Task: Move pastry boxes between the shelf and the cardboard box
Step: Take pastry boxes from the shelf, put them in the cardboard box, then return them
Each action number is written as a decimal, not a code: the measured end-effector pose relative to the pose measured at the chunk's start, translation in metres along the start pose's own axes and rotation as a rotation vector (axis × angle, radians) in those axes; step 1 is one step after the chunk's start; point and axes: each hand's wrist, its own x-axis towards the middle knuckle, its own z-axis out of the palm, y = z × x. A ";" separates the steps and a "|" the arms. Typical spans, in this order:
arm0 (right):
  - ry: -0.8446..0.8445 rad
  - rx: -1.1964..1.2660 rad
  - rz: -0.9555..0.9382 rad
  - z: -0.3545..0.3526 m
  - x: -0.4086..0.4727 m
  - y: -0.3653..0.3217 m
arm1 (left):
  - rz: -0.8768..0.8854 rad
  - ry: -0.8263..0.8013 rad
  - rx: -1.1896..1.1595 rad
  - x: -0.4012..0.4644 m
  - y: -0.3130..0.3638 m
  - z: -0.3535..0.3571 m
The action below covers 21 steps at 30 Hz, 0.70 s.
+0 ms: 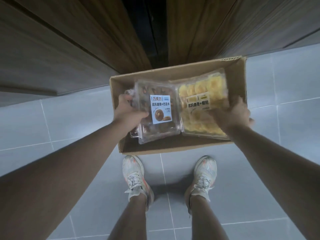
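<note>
Head view: left hand point(129, 110) gripping chocolate pastry box point(155, 111), right hand point(232, 113) gripping yellow pastry box point(202, 104), best kept level over cardboard box point(173, 148)

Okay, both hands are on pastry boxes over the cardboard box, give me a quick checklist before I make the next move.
1. Left hand grips the chocolate pastry box by its left edge: ok.
2. Right hand holds the yellow pastry box at its right side: ok.
3. Both clear lids closed: cannot tell, the frame is blurred.
4. Boxes kept apart: not ok, their inner edges meet or overlap in the middle.
5. Cardboard box open and sitting on the floor just ahead of the shoes: ok.
6. Shelf space free for the boxes: cannot tell, only dark wood fronts show above.
</note>
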 end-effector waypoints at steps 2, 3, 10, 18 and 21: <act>-0.032 0.005 -0.130 0.002 -0.012 -0.007 | 0.014 -0.061 0.049 -0.010 0.015 0.007; -0.042 0.006 -0.184 0.004 -0.018 -0.010 | 0.011 -0.081 0.098 -0.013 0.020 0.013; -0.290 0.026 -0.250 0.018 -0.034 -0.024 | 0.031 -0.202 0.065 -0.014 0.027 0.031; -0.269 0.032 -0.364 -0.006 -0.062 -0.030 | 0.130 -0.221 -0.025 -0.044 0.023 -0.018; -0.259 0.013 -0.413 -0.042 -0.092 -0.039 | 0.185 -0.234 -0.046 -0.070 0.033 -0.057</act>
